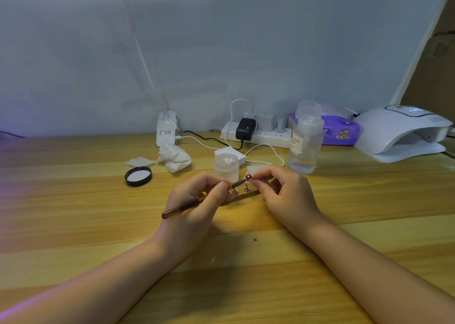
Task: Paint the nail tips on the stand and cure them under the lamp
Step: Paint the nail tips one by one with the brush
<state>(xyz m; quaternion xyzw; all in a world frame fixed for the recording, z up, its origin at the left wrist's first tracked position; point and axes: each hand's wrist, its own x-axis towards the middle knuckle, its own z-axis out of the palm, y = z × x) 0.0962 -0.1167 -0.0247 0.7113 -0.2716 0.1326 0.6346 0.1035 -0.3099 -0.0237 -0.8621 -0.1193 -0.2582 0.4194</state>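
- The left hand (pixel 194 200) grips the brush (pixel 197 201); the right hand (pixel 283 190) pinches a nail tip (pixel 248 177).
- Risk: fingertips crowding the bristle tip may smear wet polish.

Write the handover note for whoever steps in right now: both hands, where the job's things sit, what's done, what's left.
Left hand grips the brush, its tip at the nail tip.
Right hand pinches that nail tip, raised above the stand.
The stand lies on the table between the hands; two bare metal pegs show on it, the rest is hidden.
The open jar stands just behind the hands, its black lid off to the left.
The lamp sits far right, nothing visible inside.
Done: painting is under way on this one tip.
Left: finish it, paint any others, cure under the lamp.
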